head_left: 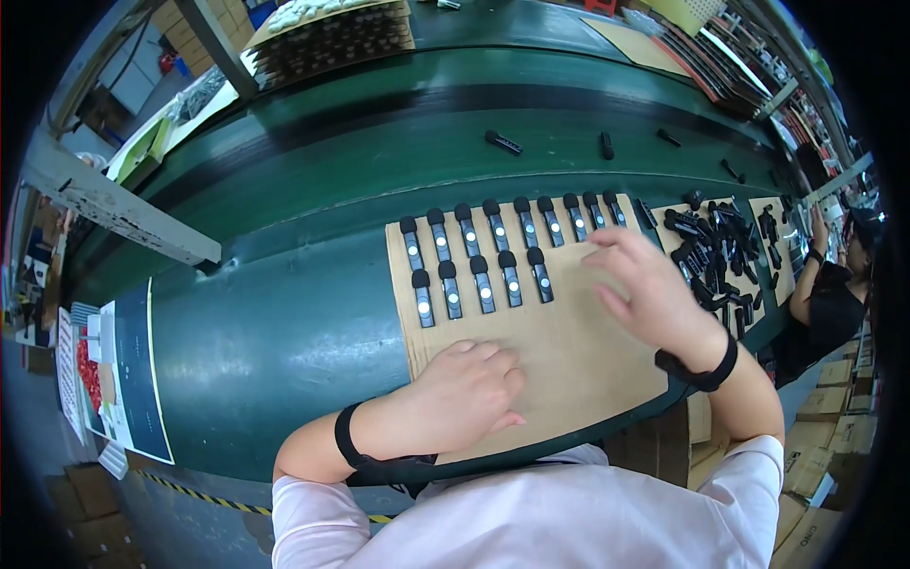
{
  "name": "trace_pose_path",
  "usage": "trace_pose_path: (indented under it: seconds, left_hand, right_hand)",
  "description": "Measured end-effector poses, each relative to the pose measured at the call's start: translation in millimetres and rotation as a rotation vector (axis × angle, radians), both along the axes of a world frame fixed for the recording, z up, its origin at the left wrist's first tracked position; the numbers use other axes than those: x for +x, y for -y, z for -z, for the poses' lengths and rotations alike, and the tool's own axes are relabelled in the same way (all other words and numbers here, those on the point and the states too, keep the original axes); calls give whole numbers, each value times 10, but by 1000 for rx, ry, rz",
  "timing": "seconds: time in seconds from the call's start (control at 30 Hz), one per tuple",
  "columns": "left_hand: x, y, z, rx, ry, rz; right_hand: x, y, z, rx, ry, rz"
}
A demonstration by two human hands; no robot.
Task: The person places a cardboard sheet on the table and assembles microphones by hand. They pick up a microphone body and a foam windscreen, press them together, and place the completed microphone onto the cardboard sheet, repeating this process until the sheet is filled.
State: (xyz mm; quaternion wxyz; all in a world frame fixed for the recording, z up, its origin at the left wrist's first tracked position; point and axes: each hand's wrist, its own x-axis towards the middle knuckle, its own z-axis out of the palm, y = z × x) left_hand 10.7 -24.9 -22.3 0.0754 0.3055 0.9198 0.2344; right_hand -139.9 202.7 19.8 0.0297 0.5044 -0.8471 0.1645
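Two rows of small black clip-on microphones with foam tops lie on a brown cardboard sheet point(578, 360). A pale round dot marks each body. The far row runs the sheet's full width; the near row ends with a microphone point(540, 275) around mid-sheet. My right hand point(654, 289) hovers over the right part of the sheet, slightly blurred, thumb and fingers apart, nothing visible between them. It is nearest the right end of the far row. On the sheet's near left part rests my left hand point(469, 394), fingers curled under; whatever its palm may hold is hidden.
A heap of black microphones point(716, 247) lies on cardboard to the right. Several loose ones, including one microphone point(503, 142), sit on the green belt point(379, 123) beyond. A metal post point(123, 204) stands left. Another person point(825, 294) works at far right.
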Motion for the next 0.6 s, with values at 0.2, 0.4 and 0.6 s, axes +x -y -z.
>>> trace_pose_path:
  seconds: [0.2,0.4,0.6]
  left_hand:
    - [-76,218,-238,93,69,-7]
    - [-482,724,-569,139,181,-86]
    - [-1567,1193,-627,-219,-6,-416]
  right_hand:
    - [-628,-366,-132,2,-4,199]
    - [-1384,-504,19,110,-112,186]
    - [-2067,-336,322,232,-166,104]
